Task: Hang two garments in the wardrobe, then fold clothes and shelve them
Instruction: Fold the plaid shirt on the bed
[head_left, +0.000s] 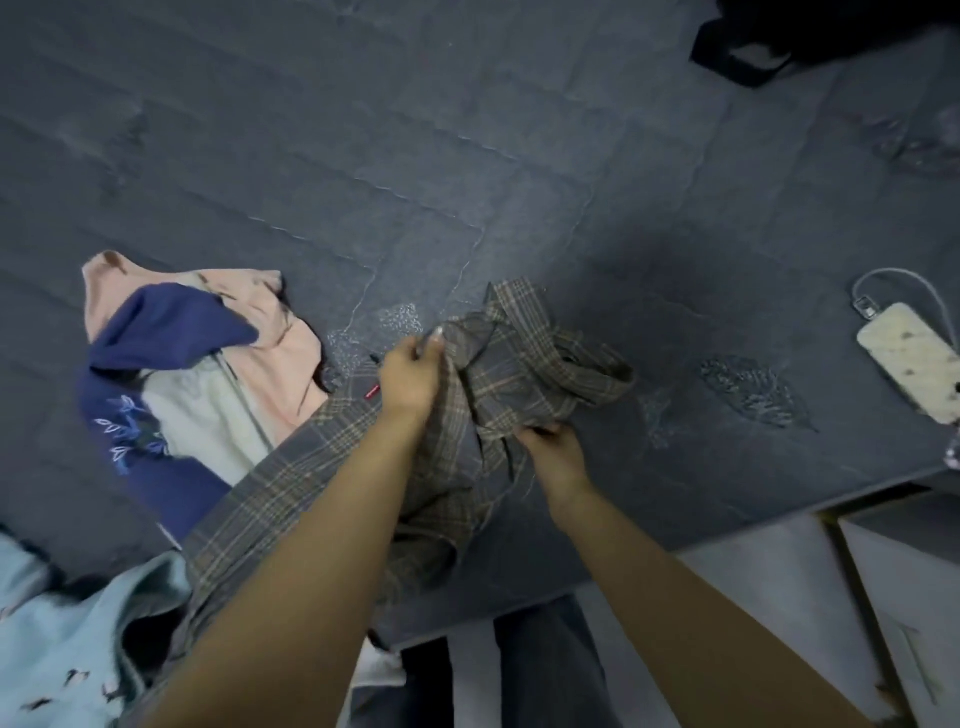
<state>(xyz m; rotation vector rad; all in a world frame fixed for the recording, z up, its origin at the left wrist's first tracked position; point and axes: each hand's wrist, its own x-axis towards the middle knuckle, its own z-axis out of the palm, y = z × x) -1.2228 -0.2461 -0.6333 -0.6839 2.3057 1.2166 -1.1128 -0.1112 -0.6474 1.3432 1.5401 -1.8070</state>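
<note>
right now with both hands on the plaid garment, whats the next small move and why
Probably pull the hands apart to spread the plaid garment flat on the bed. The left hand grips one bunched part and the right hand another, and the cloth between them is twisted and crumpled, so it likely needs straightening before any fold. The bed on the right, short of the phone, gives room.

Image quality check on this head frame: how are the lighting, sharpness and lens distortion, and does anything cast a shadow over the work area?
Head view: dim, bluish light; soft overall, with the light blue garment smeared at the lower left edge; wide-angle bend shows along the bed edge; a broad shadow falls right of the plaid garment gripped by the left hand and right hand; no glare.
</note>
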